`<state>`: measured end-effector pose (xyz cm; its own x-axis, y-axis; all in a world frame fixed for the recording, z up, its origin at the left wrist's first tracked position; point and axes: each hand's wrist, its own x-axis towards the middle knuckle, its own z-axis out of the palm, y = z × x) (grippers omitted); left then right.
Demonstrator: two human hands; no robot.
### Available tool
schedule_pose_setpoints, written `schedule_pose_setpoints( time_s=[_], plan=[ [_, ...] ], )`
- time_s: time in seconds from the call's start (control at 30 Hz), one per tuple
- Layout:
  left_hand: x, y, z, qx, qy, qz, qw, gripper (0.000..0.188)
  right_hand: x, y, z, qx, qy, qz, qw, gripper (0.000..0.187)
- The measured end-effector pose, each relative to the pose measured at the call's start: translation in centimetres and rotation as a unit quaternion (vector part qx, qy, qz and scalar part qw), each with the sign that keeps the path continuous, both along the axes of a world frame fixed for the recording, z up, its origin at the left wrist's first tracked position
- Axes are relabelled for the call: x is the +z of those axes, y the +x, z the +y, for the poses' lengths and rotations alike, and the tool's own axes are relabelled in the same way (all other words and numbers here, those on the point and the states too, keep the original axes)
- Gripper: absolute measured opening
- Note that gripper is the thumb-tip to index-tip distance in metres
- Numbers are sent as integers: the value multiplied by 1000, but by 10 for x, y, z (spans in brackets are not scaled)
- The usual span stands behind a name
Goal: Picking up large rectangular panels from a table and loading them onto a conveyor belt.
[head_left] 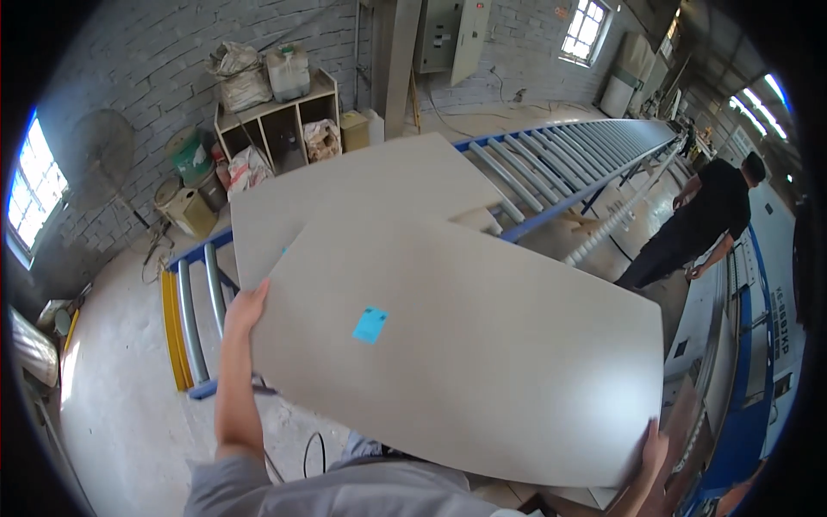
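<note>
Roller conveyor (573, 161) beyond; panel (482, 345), long axis left to right, spans between left hand (247, 308) and right hand (656, 448), each curled on its end

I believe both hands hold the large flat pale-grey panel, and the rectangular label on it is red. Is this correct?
The colour is wrong: in the head view, the rectangular label on the large flat pale-grey panel is bright blue. The left hand and right hand do hold it.
</note>
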<state>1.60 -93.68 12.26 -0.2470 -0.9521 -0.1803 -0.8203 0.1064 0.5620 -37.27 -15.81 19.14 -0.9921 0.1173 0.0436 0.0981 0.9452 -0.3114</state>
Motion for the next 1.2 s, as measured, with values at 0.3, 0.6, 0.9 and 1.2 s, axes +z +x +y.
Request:
schedule_pose_setpoints(
  time_s=[0.3, 0.6, 0.9, 1.2],
  plan=[
    [-48, 128, -125, 218, 71, -3, 973, 74, 23, -144, -388, 135, 49, -46, 989, 67],
    [-73, 146, -167, 297, 104, 62, 947, 77, -11, -238, -592, 189, 71, -106, 974, 72],
    [-87, 148, -191, 297, 109, 92, 944, 67, -70, -294, -682, 241, 44, -148, 958, 72],
    [-71, 93, -182, 304, 121, 107, 939, 52, -94, -365, -738, 287, 53, -138, 946, 66]
  ],
)
